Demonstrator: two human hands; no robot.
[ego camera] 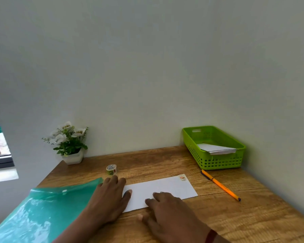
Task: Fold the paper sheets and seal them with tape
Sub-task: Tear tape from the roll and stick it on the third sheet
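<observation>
A wooden desk stands against a plain wall. A green folder lies under and left of the left hand's wrist. Beyond and right of the right hand sits a green basket with folded paper inside. A flowerpot stands beyond the left hand, at the wall.

The folded sheet lies flat between and beyond both hands. The left hand lies flat with fingers spread, its thumb on the sheet's left edge. The right hand lies flat with fingers spread, its fingertips pressing the sheet's near edge. Neither hand grips anything.

A pen lies right of the sheet, apart from it. A tape roll stands just beyond the left fingertips. A tape piece sits on the sheet's far right corner.
</observation>
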